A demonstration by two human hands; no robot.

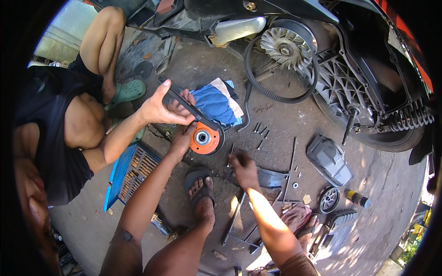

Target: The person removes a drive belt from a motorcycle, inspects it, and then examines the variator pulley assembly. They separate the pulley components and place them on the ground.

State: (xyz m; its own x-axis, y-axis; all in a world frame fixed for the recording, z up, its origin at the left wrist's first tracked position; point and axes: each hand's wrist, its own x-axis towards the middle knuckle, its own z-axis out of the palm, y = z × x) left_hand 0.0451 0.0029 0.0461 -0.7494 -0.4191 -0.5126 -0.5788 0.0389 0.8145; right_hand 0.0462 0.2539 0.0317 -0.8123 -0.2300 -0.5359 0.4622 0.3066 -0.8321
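The left hand (183,141) had its fingers curled closed on the near left edge of the orange disc (212,138), which was up above the ground (276,117), its round face turned to the camera. A co-worker's hand (159,109), thumb raised, gripped the dark strap (193,110) that ran down to the disc's upper edge. The right hand (245,171) was low over the ground, its fingers bent in toward the thumb beside a screw (232,148); I cannot tell whether it had hold of it. More screws (261,132) lay just beyond, and a dark plate (270,178) was just to its right, near a long thin rod (291,168).

A blue cloth (212,103) lay behind the disc, and a blue case (116,181) of small tools stood open to the left. To the right were a grey cover (328,161), a nut (295,185), a black wheel (329,199) and a can (357,198) on its side. Farther off, a belt (285,99) hung looped by a finned fan (281,45) on the motorbike (343,87).
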